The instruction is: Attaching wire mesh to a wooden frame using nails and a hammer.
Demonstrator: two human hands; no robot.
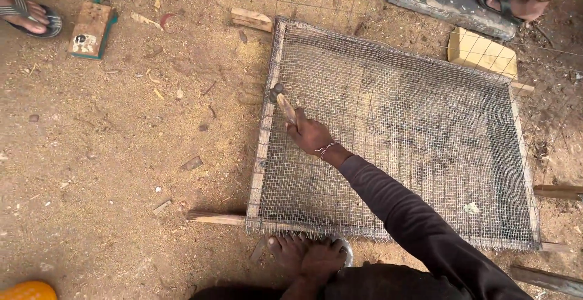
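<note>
My right hand [308,134] grips a hammer [282,102], its head on the left rail of the mesh-covered wooden frame [265,136]. My left hand [320,260] rests closed at the frame's near edge.

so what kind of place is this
Probably an outdoor, makeshift woodworking yard: bare dirt ground strewn with sawdust, wood offcuts, and a wire-mesh wooden frame that the right hand hammers.

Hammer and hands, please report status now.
Right hand shut on hammer, head over wooden frame left rail. Left hand down at near edge by bare foot. Wire mesh covers frame. Nothing blocking.
</note>
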